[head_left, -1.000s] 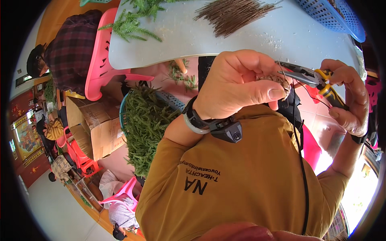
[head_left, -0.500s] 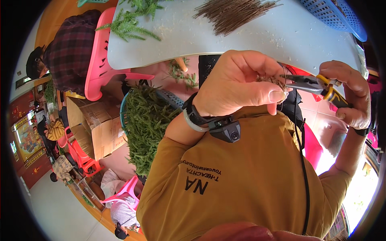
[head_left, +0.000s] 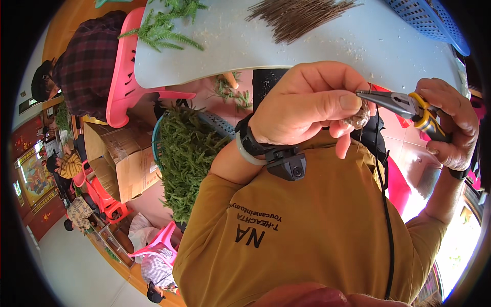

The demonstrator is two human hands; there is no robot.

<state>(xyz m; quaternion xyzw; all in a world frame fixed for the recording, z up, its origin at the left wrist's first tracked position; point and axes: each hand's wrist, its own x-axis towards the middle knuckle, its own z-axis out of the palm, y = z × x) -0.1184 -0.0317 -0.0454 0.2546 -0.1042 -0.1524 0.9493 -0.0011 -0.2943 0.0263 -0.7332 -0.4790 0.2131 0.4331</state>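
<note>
My left hand (head_left: 312, 102) is closed on a small, rough, brown piece that looks like a pine cone (head_left: 359, 117). A thin wire (head_left: 359, 140) sticks out below it. In my right hand (head_left: 452, 125) is a pair of needle-nose pliers (head_left: 391, 102) with yellow and black handles. Their jaws are together, and the tips are right by my left thumb and forefinger. Whether the tips grip the wire there is hidden by my fingers. Both hands are raised in front of my body, near the table's edge.
On the pale table (head_left: 225, 51) lie a bundle of thin brown sticks (head_left: 296, 18), green artificial sprigs (head_left: 163, 33) and crumbs. A blue basket (head_left: 434, 23) stands at its far right. A basket of greenery (head_left: 186, 158), a cardboard box (head_left: 123, 161) and a pink chair (head_left: 120, 77) are to the left.
The pliers' jaws have gone from apart to together, and their tips have moved up by my left thumb. My left hand has turned, with the cone now lower beneath its fingers.
</note>
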